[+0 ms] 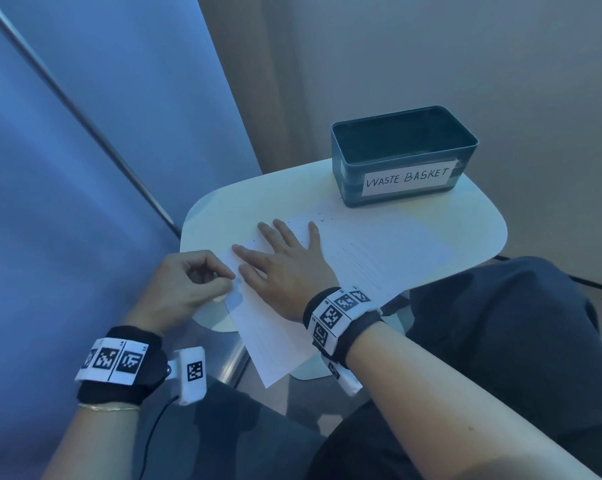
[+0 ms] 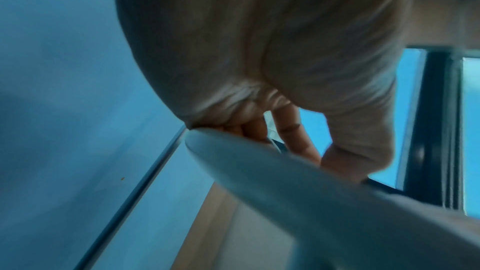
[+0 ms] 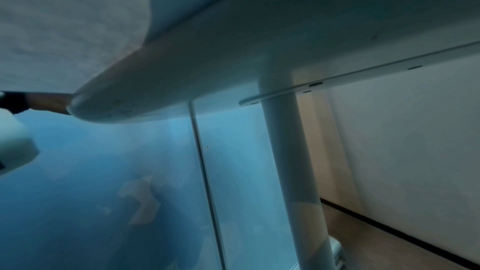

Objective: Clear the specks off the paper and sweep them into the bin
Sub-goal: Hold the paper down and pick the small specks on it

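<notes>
Your right hand [image 1: 287, 263] lies flat on the sheet of paper [image 1: 379, 251], fingers straight and spread, palm pressing the sheet to the small white table [image 1: 472, 226]. Your left hand [image 1: 185, 282] sits at the paper's left edge with its fingers curled in and thumb meeting them; it may be pinching the edge of the sheet, but the head view does not show that clearly, and the left wrist view shows only curled fingers against the table rim, so you cannot tell what, if anything, it holds.

The specks [image 1: 322, 216] are small dark bits scattered along the far edge of the paper, just beyond your right fingertips and on the side nearest the bin. A few more faint ones seem to lie near your index finger, too small to be sure of. The teal bin labelled WASTE BASKET [image 1: 405, 155] stands at the far end of the table, near the paper's far corner but apart from it. Its inside looks dark and you cannot make out any bits in it.

Judging by this, the job is at an early stage: the specks are gathered toward the bin side but remain on the sheet. What is left is to brush them off the far edge and get them into the bin.
</notes>
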